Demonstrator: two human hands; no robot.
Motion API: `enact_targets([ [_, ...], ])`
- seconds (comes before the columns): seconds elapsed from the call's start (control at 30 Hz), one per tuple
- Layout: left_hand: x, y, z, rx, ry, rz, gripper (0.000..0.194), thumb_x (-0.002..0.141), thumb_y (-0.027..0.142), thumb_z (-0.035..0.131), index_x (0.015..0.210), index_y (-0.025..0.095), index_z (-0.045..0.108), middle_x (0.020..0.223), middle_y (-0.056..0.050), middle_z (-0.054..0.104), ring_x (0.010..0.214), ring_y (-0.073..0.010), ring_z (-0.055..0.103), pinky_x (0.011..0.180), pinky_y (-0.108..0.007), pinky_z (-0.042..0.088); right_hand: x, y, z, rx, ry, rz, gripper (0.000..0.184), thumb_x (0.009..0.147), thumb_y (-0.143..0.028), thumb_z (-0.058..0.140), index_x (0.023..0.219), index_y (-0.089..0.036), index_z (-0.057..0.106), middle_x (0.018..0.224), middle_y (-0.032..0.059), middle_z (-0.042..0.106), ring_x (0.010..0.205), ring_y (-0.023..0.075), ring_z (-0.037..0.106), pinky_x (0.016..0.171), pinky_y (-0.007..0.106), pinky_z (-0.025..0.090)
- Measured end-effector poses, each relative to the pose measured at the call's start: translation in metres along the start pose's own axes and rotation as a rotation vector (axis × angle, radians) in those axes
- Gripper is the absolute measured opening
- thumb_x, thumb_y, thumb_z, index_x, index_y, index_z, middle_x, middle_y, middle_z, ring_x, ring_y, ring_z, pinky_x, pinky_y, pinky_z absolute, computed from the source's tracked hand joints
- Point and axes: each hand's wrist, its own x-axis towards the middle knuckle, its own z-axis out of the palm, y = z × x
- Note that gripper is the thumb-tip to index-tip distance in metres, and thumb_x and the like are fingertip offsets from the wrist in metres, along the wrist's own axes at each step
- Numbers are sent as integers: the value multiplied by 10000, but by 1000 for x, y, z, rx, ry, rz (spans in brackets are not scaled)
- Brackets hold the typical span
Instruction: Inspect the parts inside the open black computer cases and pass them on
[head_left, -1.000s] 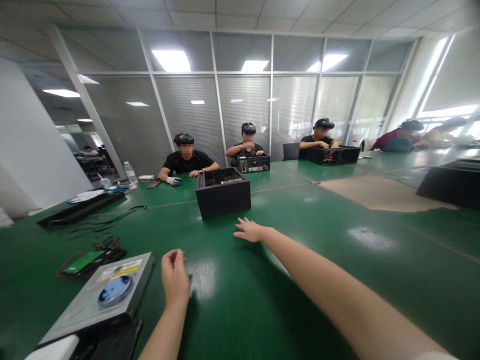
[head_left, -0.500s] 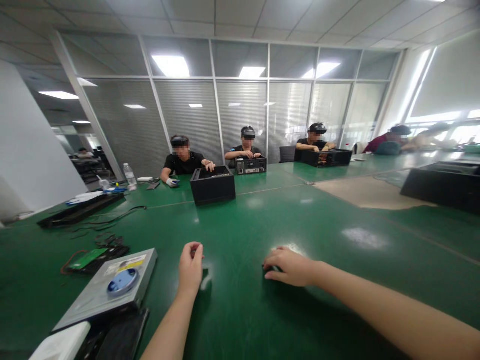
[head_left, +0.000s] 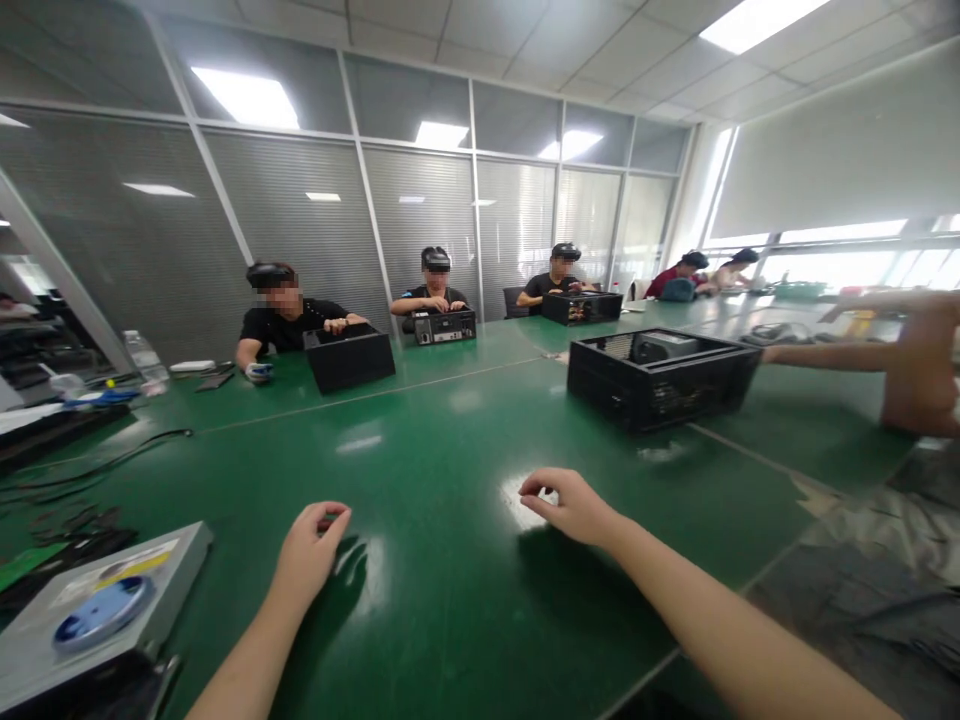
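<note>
My left hand (head_left: 309, 552) hovers above the green tabletop (head_left: 427, 450), its fingers loosely curled and the thumb near the fingertips. Nothing shows in it. Across from it, my right hand (head_left: 571, 508) is also over the table, fingers bent with a small gap before the thumb, and no object is visible between them. Beyond my right hand sits a black computer case (head_left: 637, 390) with a grey box-shaped unit (head_left: 664, 345) inside. Another person's arm (head_left: 825, 356) reaches to its right end. To the left of my left hand lies a silver optical drive (head_left: 176, 560) carrying a blue round piece (head_left: 105, 612).
Several co-workers sit along the far side. Black cases (head_left: 349, 358) stand before them. Cables (head_left: 97, 465), a green circuit board (head_left: 30, 565) and a plastic bottle (head_left: 144, 362) are at the left. Dark grey cloth or sheeting (head_left: 862, 590) covers the right near side.
My view has turned right. The black case on the right has moved left across the table, and a person's arm has come into view beside it. Both my hands stay raised, loosely curled.
</note>
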Motion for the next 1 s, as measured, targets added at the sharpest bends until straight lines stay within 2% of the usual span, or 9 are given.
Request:
enact_targets([
  [0.1, 0, 1, -1, 25, -1, 19, 397, 788, 548, 557, 879, 188, 699, 939, -74, 695, 844, -245, 650, 814, -368, 524, 0, 2, -21, -113, 162, -69, 254, 902, -452, 592, 1091, -298, 658, 1140, 53, 707, 1071, 274, 638, 950, 424, 496],
  [0.17, 0, 2, -1, 32, -14, 34, 404, 787, 556, 555, 878, 191, 703, 938, -72, 700, 841, -244, 653, 804, -364, 529, 1, 18, -57, -202, 430, -27, 314, 915, -491, 548, 1169, -317, 609, 1223, 61, 671, 1144, 290, 608, 991, 443, 481],
  [0.27, -1, 5, -1, 44, -42, 42, 411, 787, 564, 551, 871, 194, 708, 938, -72, 704, 844, -244, 656, 809, -365, 531, 6, 72, -132, -273, 997, 227, 420, 942, -490, 427, 1213, -199, 565, 1164, 161, 654, 1057, 293, 631, 900, 431, 516],
  [0.33, -2, 7, -1, 59, -52, 42, 417, 790, 570, 545, 869, 196, 711, 949, -73, 705, 858, -246, 655, 814, -363, 528, 11, 118, -181, -355, 1140, 396, 527, 933, -486, 386, 1265, -105, 535, 1206, 230, 614, 1079, 318, 608, 909, 465, 498],
  [0.4, -1, 8, 0, 73, -63, 34, 424, 792, 578, 540, 869, 199, 713, 953, -72, 706, 862, -247, 656, 803, -357, 527, 17, 161, -217, -463, 988, 397, 579, 898, -521, 425, 1264, -93, 559, 1269, 247, 589, 1184, 349, 547, 981, 500, 446],
  [0.53, 3, 6, 4, 95, -111, 14, 432, 794, 590, 531, 856, 201, 709, 932, -71, 704, 848, -248, 654, 786, -356, 525, 33, 215, -249, -599, 343, 196, 684, 754, -602, 614, 1272, -155, 604, 1338, 179, 592, 1249, 343, 510, 1081, 476, 361],
  [0.67, 7, 5, 7, 121, -133, 22, 444, 789, 601, 531, 856, 201, 712, 941, -73, 703, 865, -254, 650, 786, -358, 522, 49, 230, -257, -700, 168, 226, 733, 685, -663, 664, 1210, -151, 642, 1230, 173, 649, 1122, 332, 584, 1015, 446, 420],
  [0.83, 8, 6, 9, 126, -132, 19, 448, 771, 605, 539, 845, 200, 718, 927, -76, 713, 850, -256, 650, 774, -359, 522, 51, 195, -240, -812, 166, 197, 743, 680, -743, 645, 1117, -142, 672, 1137, 183, 679, 1046, 335, 602, 955, 454, 455],
  [1.0, 7, 5, 9, 108, -92, 8, 422, 764, 587, 556, 864, 206, 708, 940, -73, 711, 834, -252, 648, 759, -356, 524, 55, 99, -192, -1058, 60, 380, 846, 662, -940, 449, 753, -136, 696, 802, 232, 701, 804, 355, 664, 761, 476, 503],
])
